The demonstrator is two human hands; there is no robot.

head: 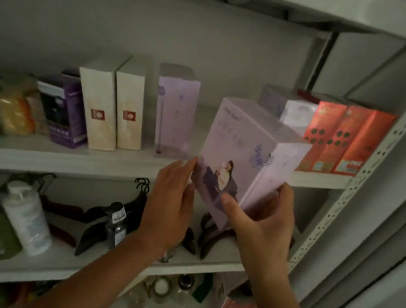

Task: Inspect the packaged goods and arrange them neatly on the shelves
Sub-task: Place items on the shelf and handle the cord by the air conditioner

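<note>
The right hand [262,225] pinches the tilted pale lilac cardboard box [248,148] at its lower corner, thumb in front. The left hand [169,202] rests straight fingers on its left edge. Gripped so low, it may topple beyond the fingers against the upright lilac carton [174,108] on the white metal shelf [61,157].

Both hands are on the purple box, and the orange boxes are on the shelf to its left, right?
Not quite. In the head view the orange boxes stand on the shelf to the right of the purple box, not the left. The left hand and right hand are both on it.
</note>
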